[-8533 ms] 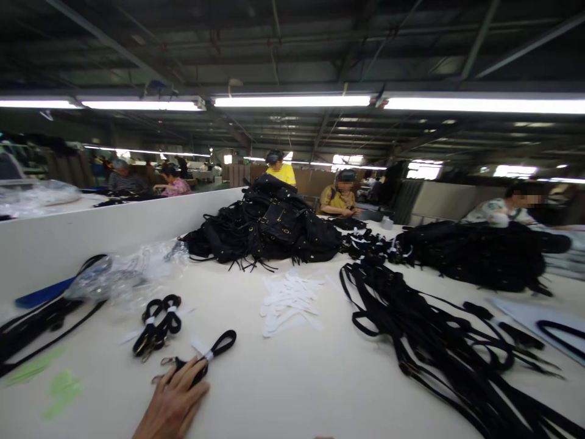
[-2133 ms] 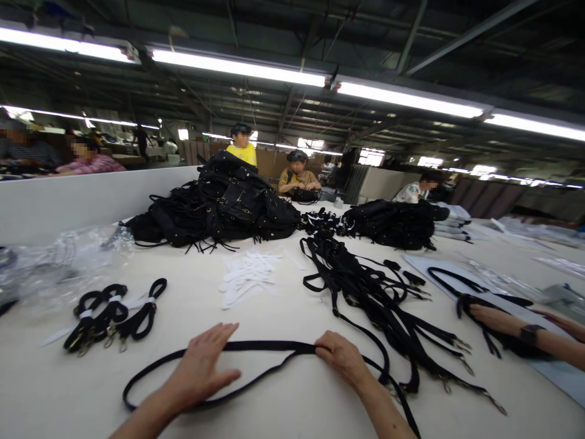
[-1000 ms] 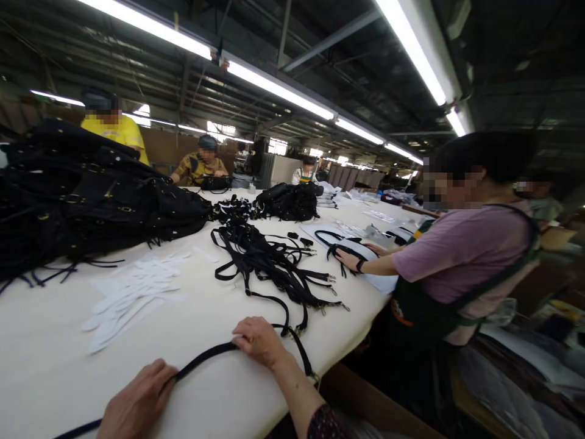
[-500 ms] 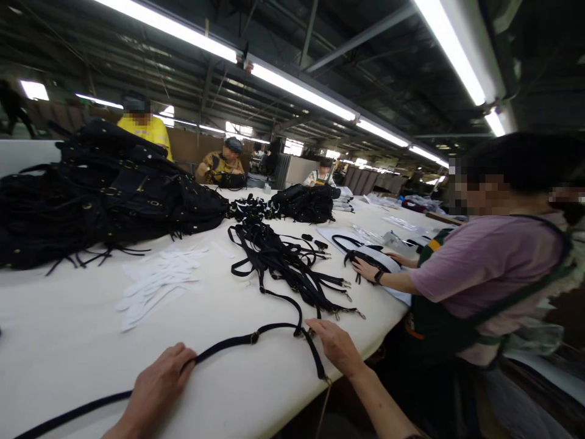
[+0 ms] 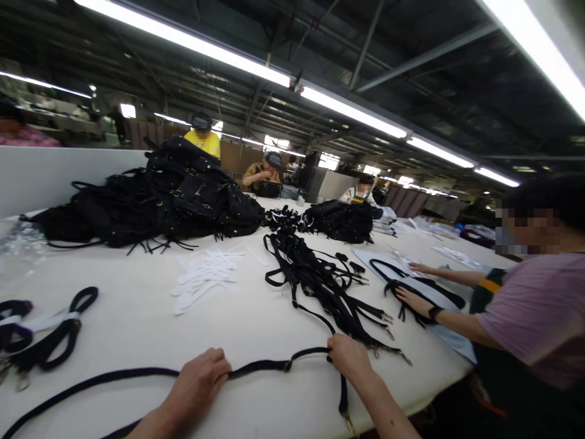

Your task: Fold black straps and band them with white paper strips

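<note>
A long black strap (image 5: 260, 366) with a metal slider and a snap hook runs across the near part of the white table. My left hand (image 5: 198, 381) is closed around it left of the slider. Farther right, my right hand (image 5: 350, 356) pinches the same strap, whose hooked end hangs down beside the wrist toward the table edge. Just beyond my right hand lies a heap of black straps (image 5: 320, 286) with metal snap hooks. White paper strips (image 5: 208, 274) lie in a loose pile past my left hand.
Black bags (image 5: 183, 201) are heaped at the back left, with a smaller heap (image 5: 345, 219) farther right. Folded, banded straps (image 5: 59, 332) lie at the left. A co-worker (image 5: 525, 292) at the right handles a black bag on a pale sheet. Other people sit across the white table (image 5: 137, 305).
The view has swung left, bringing the banded straps into sight. My right hand has gone from fingers reaching at the strap to gripping it. The left hand keeps its hold.
</note>
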Demonstrator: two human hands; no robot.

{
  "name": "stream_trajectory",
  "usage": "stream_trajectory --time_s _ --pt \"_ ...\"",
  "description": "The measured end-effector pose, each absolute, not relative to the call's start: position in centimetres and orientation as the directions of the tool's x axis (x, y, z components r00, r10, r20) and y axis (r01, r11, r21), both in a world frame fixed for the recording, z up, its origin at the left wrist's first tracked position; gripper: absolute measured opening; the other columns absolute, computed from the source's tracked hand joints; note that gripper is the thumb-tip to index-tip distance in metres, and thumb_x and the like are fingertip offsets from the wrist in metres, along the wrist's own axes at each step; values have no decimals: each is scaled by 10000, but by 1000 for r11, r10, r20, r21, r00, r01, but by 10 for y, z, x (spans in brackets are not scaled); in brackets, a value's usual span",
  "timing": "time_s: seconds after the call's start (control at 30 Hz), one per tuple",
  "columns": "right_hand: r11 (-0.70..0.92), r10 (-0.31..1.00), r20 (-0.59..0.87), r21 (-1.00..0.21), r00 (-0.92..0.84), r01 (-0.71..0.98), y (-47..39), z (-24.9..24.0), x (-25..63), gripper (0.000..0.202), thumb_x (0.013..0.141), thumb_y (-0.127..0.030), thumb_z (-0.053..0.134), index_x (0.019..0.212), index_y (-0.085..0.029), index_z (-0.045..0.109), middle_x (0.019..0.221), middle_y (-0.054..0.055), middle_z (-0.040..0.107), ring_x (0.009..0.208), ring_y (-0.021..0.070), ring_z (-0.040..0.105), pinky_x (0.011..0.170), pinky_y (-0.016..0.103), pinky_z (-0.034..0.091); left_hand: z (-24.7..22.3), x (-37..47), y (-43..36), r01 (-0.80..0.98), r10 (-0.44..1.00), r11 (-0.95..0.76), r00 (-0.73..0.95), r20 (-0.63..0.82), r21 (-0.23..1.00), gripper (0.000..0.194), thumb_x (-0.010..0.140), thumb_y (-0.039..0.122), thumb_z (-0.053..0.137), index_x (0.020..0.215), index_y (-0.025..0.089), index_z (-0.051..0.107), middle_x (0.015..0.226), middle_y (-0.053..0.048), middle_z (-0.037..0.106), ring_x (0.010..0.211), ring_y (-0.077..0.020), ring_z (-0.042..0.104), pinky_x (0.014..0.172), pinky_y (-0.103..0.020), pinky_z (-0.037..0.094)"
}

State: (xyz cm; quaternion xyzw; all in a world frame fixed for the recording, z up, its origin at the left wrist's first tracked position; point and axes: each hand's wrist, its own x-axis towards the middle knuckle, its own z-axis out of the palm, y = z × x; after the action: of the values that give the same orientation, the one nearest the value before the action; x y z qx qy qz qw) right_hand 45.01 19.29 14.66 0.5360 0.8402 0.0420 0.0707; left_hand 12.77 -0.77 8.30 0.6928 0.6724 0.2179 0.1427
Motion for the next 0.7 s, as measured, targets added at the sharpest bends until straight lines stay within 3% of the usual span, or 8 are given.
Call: stream_trajectory --time_s 0.13,0.27,0.37,0.47,0.57,0.7 --pt "609 790 -72 196 -608 768 204 178 411 400 775 49 373 724 -133 725 916 198 718 912 300 671 792 425 443 75 141 -14 905 984 -134 71 166 405 195 906 156 490 764 233 600 876 -9 643 870 -176 593 749 -307 437" --pt "805 588 -63 139 -807 576 193 189 333 366 836 -16 404 735 -180 715 946 118 716 996 253 621 926 451 385 68 153 -14 910 975 -194 140 171 365 148 868 164 542 749 238 590 862 -5 654 832 -174 590 711 -310 434" --pt "931 364 -47 17 -930 363 160 174 272 356 887 -65 416 886 -259 715 1113 14 709 1123 185 582 993 387 380 65 159 -16 912 972 -215 164 169 350 116 839 160 564 768 243 602 857 -14 661 809 -184 588 668 -317 424" --pt "965 145 119 -235 -982 114 127 158 237 394 875 -71 453 1119 -302 659 1306 -9 637 1220 171 545 1029 373 402 65 160 -19 914 975 -198 146 168 355 107 817 153 584 799 253 617 857 -13 664 821 -192 595 652 -320 416" --pt "906 244 214 -398 -946 143 119 152 241 415 855 -108 498 1191 -309 635 1310 3 637 1229 175 555 1067 370 428 67 159 -21 912 978 -177 120 170 371 97 830 170 577 800 255 611 865 -10 658 827 -193 597 655 -326 420" --pt "778 522 144 -484 -841 401 142 143 281 327 872 -190 503 1137 -277 673 1246 27 675 1200 194 598 1101 389 450 69 158 -22 891 979 -168 101 177 421 73 844 191 593 804 252 602 899 -11 656 866 -190 601 707 -322 443"
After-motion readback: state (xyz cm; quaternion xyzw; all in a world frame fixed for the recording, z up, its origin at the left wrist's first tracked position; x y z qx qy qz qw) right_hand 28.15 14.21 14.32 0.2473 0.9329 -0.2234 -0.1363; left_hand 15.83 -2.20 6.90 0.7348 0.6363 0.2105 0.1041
